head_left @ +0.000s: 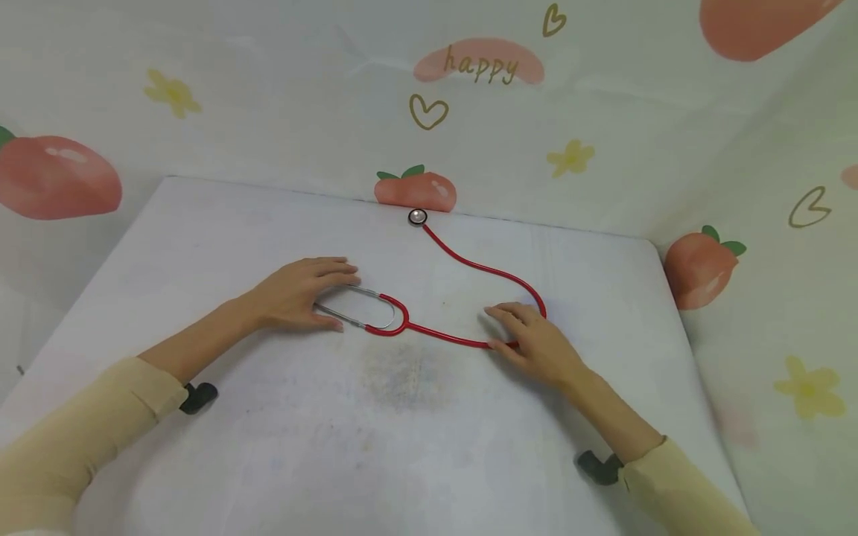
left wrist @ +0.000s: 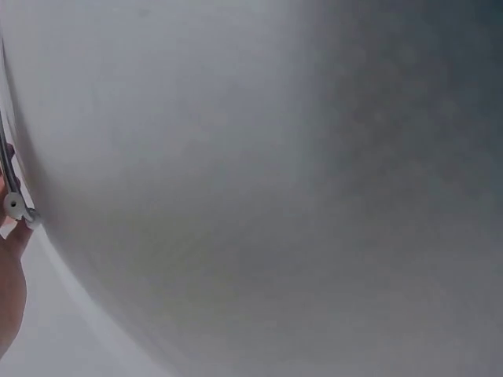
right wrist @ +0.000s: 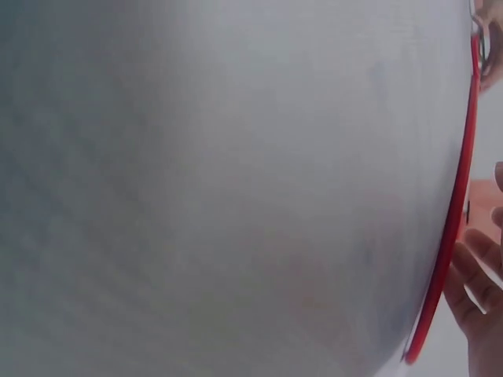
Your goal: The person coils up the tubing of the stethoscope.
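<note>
A red stethoscope (head_left: 445, 337) lies on the white table in the head view, its round chest piece (head_left: 418, 217) near the back edge. My left hand (head_left: 295, 294) arches over the earpiece end, thumb and fingers apart around the metal ear tubes (head_left: 342, 316). A pale eartip (left wrist: 14, 205) shows by that hand at the left edge of the left wrist view. Over the bend of the tubing, my right hand (head_left: 539, 346) rests with loosely extended fingers and hides part of it. The right wrist view has the red tubing (right wrist: 454, 220) running alongside my spread fingers.
Behind the table (head_left: 281, 447) hangs a white backdrop (head_left: 302, 112) printed with peaches, hearts and flowers; it also covers the right side. Dark stains mark the tabletop's middle. A black wrist-worn piece (head_left: 199, 398) sticks out by the left sleeve, another (head_left: 599, 467) by the right.
</note>
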### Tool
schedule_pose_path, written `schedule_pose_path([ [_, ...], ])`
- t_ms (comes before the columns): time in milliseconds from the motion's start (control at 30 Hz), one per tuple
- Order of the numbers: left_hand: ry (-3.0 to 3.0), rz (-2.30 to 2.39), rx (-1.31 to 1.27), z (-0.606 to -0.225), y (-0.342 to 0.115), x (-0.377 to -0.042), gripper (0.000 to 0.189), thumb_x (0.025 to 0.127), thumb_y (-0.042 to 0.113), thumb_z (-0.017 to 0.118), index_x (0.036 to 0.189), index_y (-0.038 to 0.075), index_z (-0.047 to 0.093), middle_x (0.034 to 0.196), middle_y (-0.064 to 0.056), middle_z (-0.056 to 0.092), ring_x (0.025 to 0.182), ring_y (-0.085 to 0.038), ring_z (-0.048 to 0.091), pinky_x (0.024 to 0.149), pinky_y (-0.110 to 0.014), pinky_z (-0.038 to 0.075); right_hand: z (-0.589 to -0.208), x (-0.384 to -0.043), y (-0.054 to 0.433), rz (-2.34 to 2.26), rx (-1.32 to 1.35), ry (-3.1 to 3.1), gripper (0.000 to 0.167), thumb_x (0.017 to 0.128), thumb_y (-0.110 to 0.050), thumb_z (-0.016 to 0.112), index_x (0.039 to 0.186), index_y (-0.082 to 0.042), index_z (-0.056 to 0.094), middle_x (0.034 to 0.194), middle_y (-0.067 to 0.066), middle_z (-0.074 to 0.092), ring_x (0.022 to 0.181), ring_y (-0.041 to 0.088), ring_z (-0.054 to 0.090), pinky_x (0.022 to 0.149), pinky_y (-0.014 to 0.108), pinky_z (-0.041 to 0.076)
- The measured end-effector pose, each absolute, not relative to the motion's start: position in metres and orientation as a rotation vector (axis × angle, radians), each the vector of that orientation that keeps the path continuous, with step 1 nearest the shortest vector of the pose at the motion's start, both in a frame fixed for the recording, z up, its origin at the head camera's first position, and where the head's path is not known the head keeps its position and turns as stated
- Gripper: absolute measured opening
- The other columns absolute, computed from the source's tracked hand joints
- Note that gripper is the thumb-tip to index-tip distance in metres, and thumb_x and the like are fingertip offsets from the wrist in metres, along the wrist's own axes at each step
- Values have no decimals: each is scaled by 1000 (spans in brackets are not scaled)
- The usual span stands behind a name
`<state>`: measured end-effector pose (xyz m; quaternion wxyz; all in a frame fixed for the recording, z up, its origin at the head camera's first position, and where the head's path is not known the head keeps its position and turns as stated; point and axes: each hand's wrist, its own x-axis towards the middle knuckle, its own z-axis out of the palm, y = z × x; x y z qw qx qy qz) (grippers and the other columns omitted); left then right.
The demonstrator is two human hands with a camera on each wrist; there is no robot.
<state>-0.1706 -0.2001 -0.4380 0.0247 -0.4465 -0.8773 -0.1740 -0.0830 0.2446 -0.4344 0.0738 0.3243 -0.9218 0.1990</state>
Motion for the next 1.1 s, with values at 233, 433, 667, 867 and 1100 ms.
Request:
schedule_pose_path([
  [233,-2687,-566,-1383,-444,-199,-174,71,72,47,85,131,14,64,142,-7,54,136,-30,44,108,-52,39,-440,-82,237,677,1002,-2755,52,86,-24,78,135,-14,60,124,4,60,99,16,57,82,34,54],
  [433,-2647,-605,-1386,-448,-200,-177,66,72,43,86,129,15,66,141,-7,55,135,-31,45,107,-52,38,-443,-82,229,781,995,-2761,48,85,-24,80,130,-15,64,120,1,60,92,12,57,81,30,54],
  [667,-2628,-656,-1387,-451,-200,-177,67,72,42,86,130,15,65,141,-9,55,134,-32,45,106,-53,38,-450,-81,224,1028,938,-2753,37,84,-16,81,119,-14,70,109,-1,59,90,11,58,78,24,55],
  [867,-2644,-658,-1359,-450,-198,-175,63,73,40,87,127,16,67,142,-9,54,135,-32,44,108,-52,37,-453,-81,224,1088,898,-2747,30,84,-12,80,113,-15,72,104,-2,58,88,9,59,77,21,55],
  [1100,-2611,-691,-1316,-449,-197,-171,59,71,39,88,120,12,70,134,-9,60,131,-31,49,107,-50,39,-453,-81,223,1031,916,-2754,24,86,-11,79,108,-17,74,98,-8,60,88,7,57,76,22,51],
])
